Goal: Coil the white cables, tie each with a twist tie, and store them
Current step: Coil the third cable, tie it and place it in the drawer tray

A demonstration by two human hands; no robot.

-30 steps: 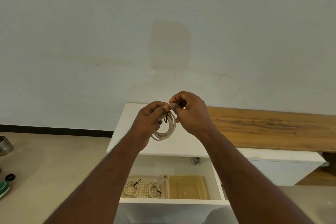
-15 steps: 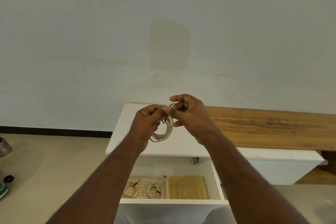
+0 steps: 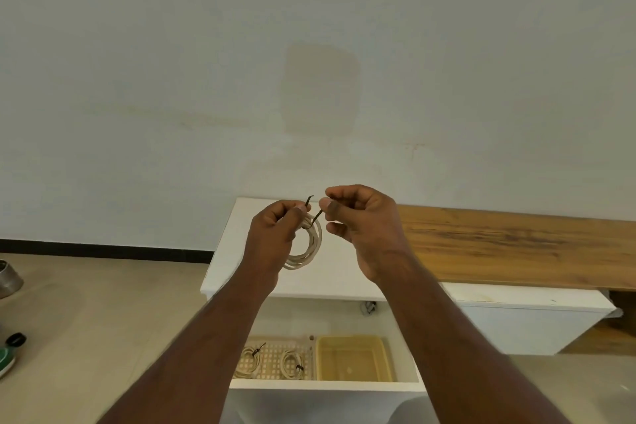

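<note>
A pale wall (image 3: 309, 45) fills the far half of my view, with a darker square patch (image 3: 321, 88) on it; a black skirting (image 3: 103, 248) runs along its foot on the left, above a beige floor (image 3: 86, 320); ahead stands a white cabinet (image 3: 227, 272), and a wooden worktop (image 3: 516, 248) stretches off to the right; below the cabinet top an open drawer (image 3: 327, 385) shows near me.

I count three coils; one coil (image 3: 306, 248) hangs in the air over the cabinet top, clamped in my left hand (image 3: 272, 237); two tied coils (image 3: 249, 360) lie in a perforated tray (image 3: 272, 363) at the drawer's left, each with a dark tie; one yellow tub (image 3: 354, 358) sits just right of the tray.

One dark tie (image 3: 315, 215) loops through the held coil; my right hand (image 3: 364, 227) has its grip pinched on one end; the other end sticks up by my left thumb.

On the floor at far left: one metal can (image 3: 8, 280), one green object (image 3: 7, 356), partly cut off.
</note>
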